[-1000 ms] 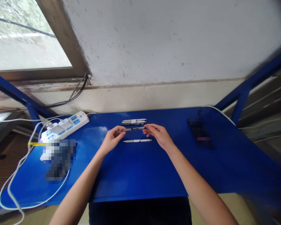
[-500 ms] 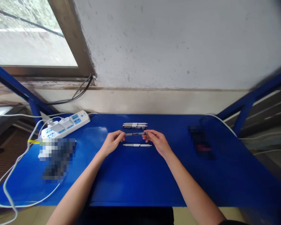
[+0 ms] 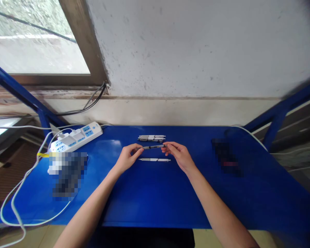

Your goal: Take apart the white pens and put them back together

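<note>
Between my two hands a grey pen (image 3: 153, 147) is held level above the blue table (image 3: 155, 193). My left hand (image 3: 129, 156) pinches its left end between thumb and fingers. At the other end, my right hand (image 3: 178, 154) has thumb and fingertips closed on the pen. Nearer to me, a white and grey pen (image 3: 155, 159) lies flat on the table, untouched. Beyond my hands, a small group of pens (image 3: 152, 137) lies side by side, parallel to the held one.
A white power strip (image 3: 85, 137) with chargers plugged in lies at the back left, its white cable (image 3: 15, 206) looping over the table's edge. Blurred dark objects lie at left (image 3: 69, 177) and right (image 3: 226, 156). A wall (image 3: 186, 51) stands behind the table.
The whole view has shifted slightly, so everything appears a little further right. Both hands still hold the grey pen, which has turned a little between the fingers.
</note>
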The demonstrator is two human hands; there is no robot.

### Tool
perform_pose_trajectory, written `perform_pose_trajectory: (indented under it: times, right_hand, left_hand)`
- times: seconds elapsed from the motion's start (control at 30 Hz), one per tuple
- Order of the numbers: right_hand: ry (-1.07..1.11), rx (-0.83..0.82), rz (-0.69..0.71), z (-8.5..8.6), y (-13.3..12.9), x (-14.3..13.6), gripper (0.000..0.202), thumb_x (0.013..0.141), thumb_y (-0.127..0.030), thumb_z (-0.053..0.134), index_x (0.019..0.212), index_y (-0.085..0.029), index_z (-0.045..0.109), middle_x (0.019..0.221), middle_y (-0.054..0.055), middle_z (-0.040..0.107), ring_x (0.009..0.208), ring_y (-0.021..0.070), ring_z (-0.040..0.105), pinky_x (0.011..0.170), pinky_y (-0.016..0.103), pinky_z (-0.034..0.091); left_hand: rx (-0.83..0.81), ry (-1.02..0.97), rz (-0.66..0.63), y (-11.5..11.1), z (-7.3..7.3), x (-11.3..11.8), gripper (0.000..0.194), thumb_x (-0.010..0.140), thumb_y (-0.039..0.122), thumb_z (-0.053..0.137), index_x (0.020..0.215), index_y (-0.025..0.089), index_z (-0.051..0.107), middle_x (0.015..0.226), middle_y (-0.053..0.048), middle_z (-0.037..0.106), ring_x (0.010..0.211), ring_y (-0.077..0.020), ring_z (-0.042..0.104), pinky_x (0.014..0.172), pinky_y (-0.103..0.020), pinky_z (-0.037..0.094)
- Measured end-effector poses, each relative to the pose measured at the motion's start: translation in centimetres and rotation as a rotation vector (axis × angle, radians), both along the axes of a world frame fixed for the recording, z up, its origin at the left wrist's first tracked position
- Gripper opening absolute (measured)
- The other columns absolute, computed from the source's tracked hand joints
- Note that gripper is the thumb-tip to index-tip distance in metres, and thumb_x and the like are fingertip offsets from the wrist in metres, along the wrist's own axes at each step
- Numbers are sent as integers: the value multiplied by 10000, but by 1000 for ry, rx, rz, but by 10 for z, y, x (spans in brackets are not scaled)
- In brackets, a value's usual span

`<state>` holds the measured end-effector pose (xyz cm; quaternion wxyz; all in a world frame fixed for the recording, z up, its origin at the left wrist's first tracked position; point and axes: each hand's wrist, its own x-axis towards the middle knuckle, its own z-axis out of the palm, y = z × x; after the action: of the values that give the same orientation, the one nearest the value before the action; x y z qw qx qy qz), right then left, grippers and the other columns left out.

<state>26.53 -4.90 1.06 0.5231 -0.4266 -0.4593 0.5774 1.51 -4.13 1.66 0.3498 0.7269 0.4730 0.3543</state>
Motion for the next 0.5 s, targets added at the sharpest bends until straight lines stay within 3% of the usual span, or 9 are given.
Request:
perform_pose_trajectory:
  times: [0.07, 0.17, 0.23, 0.3, 0.4, 0.43, 0.5]
  right_hand:
    - [40, -14, -15, 1, 1, 3, 250, 802, -406, 701, 940, -202, 743, 813, 77, 742, 731, 192, 672, 664, 322, 503]
    - [144, -37, -66, 3, 2, 8, 241, 778, -402, 722, 898, -194, 744, 758, 63, 727, 696, 172, 653, 636, 296, 492]
    - [229, -59, -96, 3, 3, 10, 238, 743, -390, 750, 870, -188, 744, 721, 49, 711, 672, 160, 636, 610, 278, 485]
    - [319, -98, -114, 3, 5, 11, 236, 717, -371, 769, 855, -182, 743, 696, 38, 695, 659, 151, 623, 588, 264, 483]
    - [457, -180, -144, 4, 8, 12, 214, 703, -338, 777, 837, -176, 737, 674, 26, 671, 665, 147, 618, 563, 248, 487]
    - [502, -209, -161, 5, 9, 12, 198, 700, -321, 778, 830, -178, 732, 672, 21, 665, 672, 147, 620, 558, 245, 492]
    - [581, -253, -200, 7, 11, 12, 164, 701, -286, 775, 819, -187, 722, 678, 13, 659, 683, 146, 625, 560, 241, 504]
  left_hand:
    - [63, 12, 4, 2, 8, 1, 289, 890, 377, 564, 1062, 164, 652, 785, -18, 640, 674, -132, 549, 637, -239, 430]
    - [181, -24, 67, -4, 36, -2, 291, 891, 359, 561, 1112, 182, 626, 895, -45, 644, 762, -150, 577, 675, -253, 453]
    - [177, -86, 86, -24, 55, -13, 258, 898, 360, 557, 1077, 190, 634, 890, -47, 645, 756, -152, 581, 696, -270, 464]
    - [66, -178, 33, -60, 65, -31, 229, 904, 383, 554, 1008, 204, 652, 848, -50, 652, 732, -162, 591, 689, -292, 480]
    - [-250, -141, -300, -132, 51, -61, 320, 865, 493, 581, 719, 223, 673, 677, -62, 628, 667, -198, 608, 679, -352, 511]
    - [-370, -41, -292, -154, 40, -68, 292, 853, 499, 597, 739, 244, 683, 717, -67, 644, 707, -209, 623, 693, -359, 524]
    - [-443, 48, -259, -186, 18, -77, 238, 861, 456, 610, 925, 240, 687, 893, -82, 672, 805, -221, 637, 708, -379, 546]
